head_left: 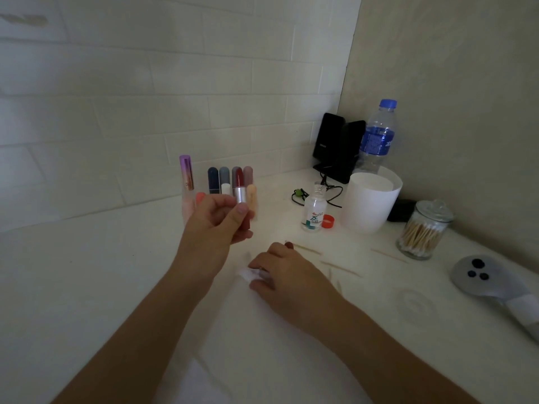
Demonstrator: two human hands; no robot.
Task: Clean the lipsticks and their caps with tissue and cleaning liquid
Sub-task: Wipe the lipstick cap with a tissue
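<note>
Lipstick (pixel 239 188), one, left hand (pixel 217 220), caps (pixel 224 174) perhaps four

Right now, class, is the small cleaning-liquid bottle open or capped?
Open. The cleaning-liquid bottle stands upright with its threaded neck bare, and a red cap lies beside its base.

The lower barrel of the dark red lipstick with silver collar (pixel 239 186) is covered by fingers of the left hand (pixel 217 221). The white crumpled tissue (pixel 247 274) is largely concealed under the right hand (pixel 287 275). The grey rounded handheld device (pixel 478 275) is cut off by the right edge. Label print on the small clear plastic bottle (pixel 313 211) is too small to be read.
</note>
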